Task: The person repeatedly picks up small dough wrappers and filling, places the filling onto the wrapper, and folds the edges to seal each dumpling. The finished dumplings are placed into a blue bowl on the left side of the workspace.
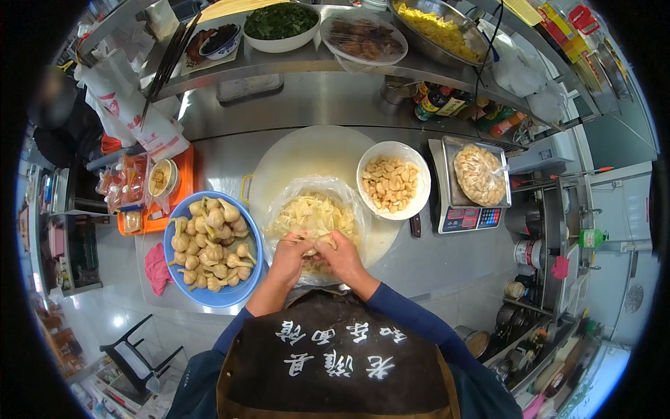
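Observation:
My left hand (pixel 287 260) and my right hand (pixel 341 257) meet over a clear plastic bag (pixel 343 184), which lies spread open on a round cutting board (pixel 285 149). Both grip a pale garlic bulb (pixel 325 241) by the fingertips, partly hidden by the fingers. Pale garlic skins (pixel 314 209) fill the bag beneath. On the left, a blue plastic basin (pixel 171 264) contains many whole garlic bulbs (pixel 212 251) with stems. Peeled garlic cloves (pixel 390 180) lie in a white bowl (pixel 423 195) on the board's right side.
A digital scale (pixel 469 220) bears a bag of peeled cloves (pixel 479 175). Beside it pokes out a knife handle (pixel 415 226). Left are an orange tray (pixel 186 162) and pink cloth (pixel 158 269). Overhead, a steel shelf (pixel 314 65) carries bowls of food. A person (pixel 63 115) is at far left.

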Demonstrator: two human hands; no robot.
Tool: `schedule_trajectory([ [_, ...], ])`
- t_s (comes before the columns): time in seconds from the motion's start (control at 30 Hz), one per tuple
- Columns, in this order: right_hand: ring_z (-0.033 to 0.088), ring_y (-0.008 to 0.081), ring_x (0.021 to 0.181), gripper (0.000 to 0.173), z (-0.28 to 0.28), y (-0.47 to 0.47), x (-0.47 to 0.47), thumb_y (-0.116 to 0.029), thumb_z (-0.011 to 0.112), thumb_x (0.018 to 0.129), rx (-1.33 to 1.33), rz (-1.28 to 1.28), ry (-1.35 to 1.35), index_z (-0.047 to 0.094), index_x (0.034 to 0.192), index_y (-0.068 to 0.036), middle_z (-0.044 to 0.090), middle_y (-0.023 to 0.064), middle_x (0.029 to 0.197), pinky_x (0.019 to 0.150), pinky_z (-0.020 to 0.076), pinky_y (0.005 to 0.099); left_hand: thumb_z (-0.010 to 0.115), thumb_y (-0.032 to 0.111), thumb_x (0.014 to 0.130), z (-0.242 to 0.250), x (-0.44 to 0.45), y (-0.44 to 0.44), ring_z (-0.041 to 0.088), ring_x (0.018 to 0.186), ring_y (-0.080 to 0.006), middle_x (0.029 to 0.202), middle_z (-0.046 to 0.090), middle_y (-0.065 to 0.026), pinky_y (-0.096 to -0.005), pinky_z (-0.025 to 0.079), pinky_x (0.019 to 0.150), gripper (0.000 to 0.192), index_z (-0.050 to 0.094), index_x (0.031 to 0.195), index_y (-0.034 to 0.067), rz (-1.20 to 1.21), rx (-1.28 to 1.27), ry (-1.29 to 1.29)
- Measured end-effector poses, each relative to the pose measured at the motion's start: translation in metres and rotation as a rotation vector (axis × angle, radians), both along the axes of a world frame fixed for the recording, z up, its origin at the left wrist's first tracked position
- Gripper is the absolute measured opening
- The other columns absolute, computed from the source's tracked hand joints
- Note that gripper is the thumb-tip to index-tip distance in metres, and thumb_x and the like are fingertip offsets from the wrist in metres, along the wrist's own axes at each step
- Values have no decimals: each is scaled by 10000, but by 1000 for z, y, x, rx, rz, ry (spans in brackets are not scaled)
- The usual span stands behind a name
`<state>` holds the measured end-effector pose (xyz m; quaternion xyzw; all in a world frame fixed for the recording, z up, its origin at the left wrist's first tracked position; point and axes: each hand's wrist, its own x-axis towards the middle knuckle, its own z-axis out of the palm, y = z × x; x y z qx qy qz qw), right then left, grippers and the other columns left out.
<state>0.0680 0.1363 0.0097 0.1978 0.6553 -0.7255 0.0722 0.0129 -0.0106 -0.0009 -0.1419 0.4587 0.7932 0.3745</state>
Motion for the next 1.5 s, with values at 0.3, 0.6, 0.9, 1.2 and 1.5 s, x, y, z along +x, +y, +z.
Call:
schedule_trajectory([
  [0.3, 522, 108, 599, 133, 9, 25, 12, -190, 552, 1021, -571, -150, -301, 550, 971, -67, 581, 26, 785, 473, 393, 231, 673, 69, 947, -12, 0, -2, 622, 776, -120, 932, 678, -37, -271, 498, 668, 204, 652, 1135, -6, 152, -82, -6],
  [0.6, 421, 75, 544, 284, 7, 5, 8, -314, 530, 1075, -347, 97, -247, 528, 906, -85, 477, -22, 683, 458, 338, 239, 634, -21, 919, -12, 1, -1, 672, 748, -161, 897, 701, -84, -272, 552, 672, 151, 645, 1068, 3, 69, -50, 16],
  [0.9, 540, 92, 588, 301, -3, 36, 1, -283, 579, 1016, 27, 420, -83, 667, 888, -24, 572, 9, 674, 524, 430, 279, 621, -18, 859, 17, -21, -16, 717, 727, -208, 925, 727, -136, -321, 616, 697, 180, 646, 1036, -39, -264, -69, -26],
  [1.2, 445, 91, 505, 304, 7, 33, 0, -259, 568, 1027, -365, 439, -172, 666, 884, -9, 487, -13, 627, 465, 347, 254, 575, -21, 852, -10, -21, -17, 683, 687, -213, 920, 716, -147, -330, 560, 601, 230, 641, 1070, -46, -289, 141, -85],
  [1.5, 447, 79, 514, 270, -2, 43, 0, -294, 564, 1053, -591, 294, -252, 595, 941, -50, 473, -22, 644, 448, 330, 240, 585, 45, 918, 6, -15, -1, 694, 732, -218, 925, 708, -136, -332, 596, 687, 200, 633, 1098, -26, -129, 191, -186],
])
